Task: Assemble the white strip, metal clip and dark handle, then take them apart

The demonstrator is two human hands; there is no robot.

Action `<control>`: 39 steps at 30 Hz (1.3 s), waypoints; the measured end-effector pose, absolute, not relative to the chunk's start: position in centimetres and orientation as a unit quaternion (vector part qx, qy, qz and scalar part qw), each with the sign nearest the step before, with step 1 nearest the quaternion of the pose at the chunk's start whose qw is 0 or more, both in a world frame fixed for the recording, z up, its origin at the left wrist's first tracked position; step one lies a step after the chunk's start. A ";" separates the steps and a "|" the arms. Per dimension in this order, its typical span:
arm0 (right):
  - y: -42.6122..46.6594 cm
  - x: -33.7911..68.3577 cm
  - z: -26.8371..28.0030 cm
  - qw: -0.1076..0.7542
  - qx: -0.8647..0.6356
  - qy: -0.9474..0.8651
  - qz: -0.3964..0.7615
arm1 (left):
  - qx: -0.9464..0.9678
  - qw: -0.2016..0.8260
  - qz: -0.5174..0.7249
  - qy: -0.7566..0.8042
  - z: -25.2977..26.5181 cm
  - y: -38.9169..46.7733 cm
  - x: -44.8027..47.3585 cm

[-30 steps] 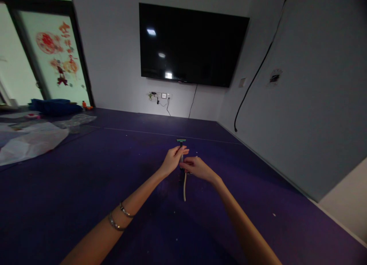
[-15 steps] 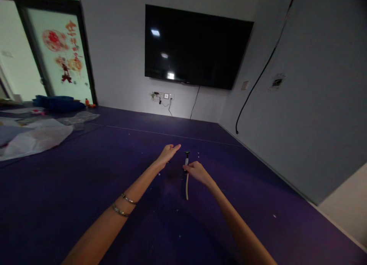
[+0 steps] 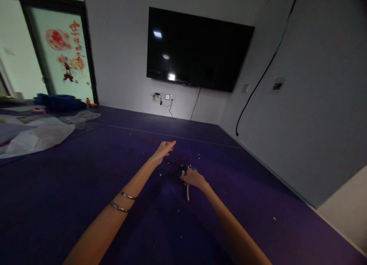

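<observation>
The razor (image 3: 183,173) is held in the right hand (image 3: 193,178), low over the purple surface (image 3: 137,230), near the middle of the view. It is gripped between the thumb and fingers, and part of it is hidden by them. Whether the surface is touched by the razor cannot be told.

The left hand (image 3: 165,148) is held out in front, a bit higher up and to the left of the razor. It is loosely open, with its fingers pointed forward. Two shiny bracelets (image 3: 119,207) are worn on the left arm.

A thin dark stick (image 3: 169,162) is seen between the two hands, and a pale, thin stick (image 3: 188,193) is seen just below the right hand. Some small clear and dark bits by the right hand are too tiny to be named. Little white specks (image 3: 198,156) are spread over the surface.

Far to the left, a white plastic sheet (image 3: 48,137) is seen, with a blue bundle (image 3: 59,103) behind it. A big black TV (image 3: 197,51) is fixed on the wall, and a black cable (image 3: 259,79) is hung at the right.
</observation>
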State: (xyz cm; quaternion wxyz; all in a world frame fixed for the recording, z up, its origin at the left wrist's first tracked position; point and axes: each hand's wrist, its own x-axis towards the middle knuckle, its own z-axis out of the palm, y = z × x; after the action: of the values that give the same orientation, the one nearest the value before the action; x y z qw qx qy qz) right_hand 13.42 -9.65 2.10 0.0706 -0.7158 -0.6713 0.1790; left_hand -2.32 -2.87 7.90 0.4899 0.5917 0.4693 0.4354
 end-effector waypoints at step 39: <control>-8.7 23.4 4.0 0.220 -0.689 -0.674 0.153 | 0.827 0.131 0.256 0.483 -2.8 2.3 -5.3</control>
State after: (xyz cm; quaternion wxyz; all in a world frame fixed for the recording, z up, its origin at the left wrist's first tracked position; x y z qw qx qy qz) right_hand 23.41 -8.75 4.00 0.2201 -0.6886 -0.6738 0.1526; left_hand -5.30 2.28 -2.80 0.1306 0.8271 0.4833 0.2555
